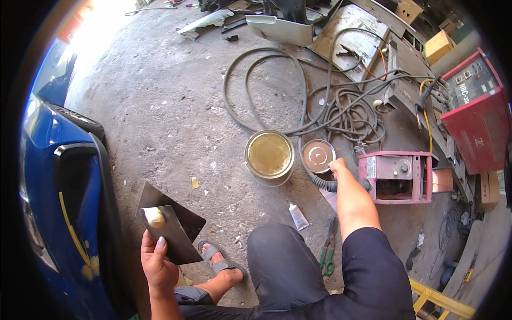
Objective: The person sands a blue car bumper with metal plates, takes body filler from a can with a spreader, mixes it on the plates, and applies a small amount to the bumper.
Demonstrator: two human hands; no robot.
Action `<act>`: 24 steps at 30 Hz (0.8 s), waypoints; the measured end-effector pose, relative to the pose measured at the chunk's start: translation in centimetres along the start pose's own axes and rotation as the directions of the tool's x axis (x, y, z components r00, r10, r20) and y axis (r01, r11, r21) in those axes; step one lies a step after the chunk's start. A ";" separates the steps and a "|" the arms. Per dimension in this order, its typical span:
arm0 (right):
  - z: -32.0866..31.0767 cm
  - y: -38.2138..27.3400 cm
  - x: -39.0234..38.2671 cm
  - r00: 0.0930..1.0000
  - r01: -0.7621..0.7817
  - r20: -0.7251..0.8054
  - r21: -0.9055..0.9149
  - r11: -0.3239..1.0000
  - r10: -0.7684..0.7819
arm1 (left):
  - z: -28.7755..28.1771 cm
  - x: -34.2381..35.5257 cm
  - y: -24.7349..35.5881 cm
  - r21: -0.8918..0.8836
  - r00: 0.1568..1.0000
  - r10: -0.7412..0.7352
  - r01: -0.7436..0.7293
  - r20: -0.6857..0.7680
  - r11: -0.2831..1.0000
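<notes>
My left hand (162,269) is closed on a flat dark metal putty spreader (184,242), which carries a dab of cream putty (154,217). Behind it shows a second dark flat plate (154,196); how it is held is hidden. My right hand (337,168) reaches forward, its fingers at the near right rim of a round can lid (318,156) with brown residue and a pale ring. Left of the lid stands an uncovered can (271,176), with yellowish-brown paste (270,153) inside. Between the can and my knee lies a white tube (298,217).
A blue car bumper (58,213) stands close on my left. Looped cables (304,101) spread beyond the can. On the right are a pink-red wire feeder (394,177) and a red welding machine (474,114). Green-handled shears (327,258) lie beside my knee. Scrap panels (280,29) lie farther off.
</notes>
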State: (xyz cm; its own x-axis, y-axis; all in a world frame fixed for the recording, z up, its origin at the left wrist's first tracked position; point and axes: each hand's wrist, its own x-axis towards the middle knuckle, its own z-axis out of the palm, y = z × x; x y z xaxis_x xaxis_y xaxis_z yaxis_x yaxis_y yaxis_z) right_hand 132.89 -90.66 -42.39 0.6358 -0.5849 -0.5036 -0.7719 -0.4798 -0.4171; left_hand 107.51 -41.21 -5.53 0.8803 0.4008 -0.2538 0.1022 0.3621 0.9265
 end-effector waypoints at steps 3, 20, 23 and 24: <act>-1.2 -1.8 -0.8 0.976 -0.096 0.217 0.348 0.932 0.019 | 0.3 -0.2 0.4 0.013 1.000 0.026 -0.027 0.003 1.000; -2.0 -12.2 -24.9 -0.289 0.888 0.353 -0.249 -0.387 -0.890 | 1.0 -1.2 6.0 -0.152 0.980 0.197 -0.199 -0.031 0.968; -0.3 -11.8 -24.7 -0.303 0.884 0.321 -0.256 -0.391 -0.897 | 0.4 -2.0 6.4 -0.146 0.974 0.216 -0.223 -0.064 0.964; 0.1 -11.5 -24.7 -0.304 0.885 0.300 -0.262 -0.385 -0.904 | 0.1 -2.1 6.3 -0.145 0.973 0.218 -0.228 -0.078 0.963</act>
State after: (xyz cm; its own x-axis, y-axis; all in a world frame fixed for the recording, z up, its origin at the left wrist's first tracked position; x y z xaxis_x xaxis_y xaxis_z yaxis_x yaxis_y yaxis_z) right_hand 126.10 -70.59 -25.23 0.5051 0.8079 0.3036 0.8591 -0.5045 -0.0869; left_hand 106.32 -39.86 0.85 0.8428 0.5342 -0.0660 -0.1691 0.3791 0.9098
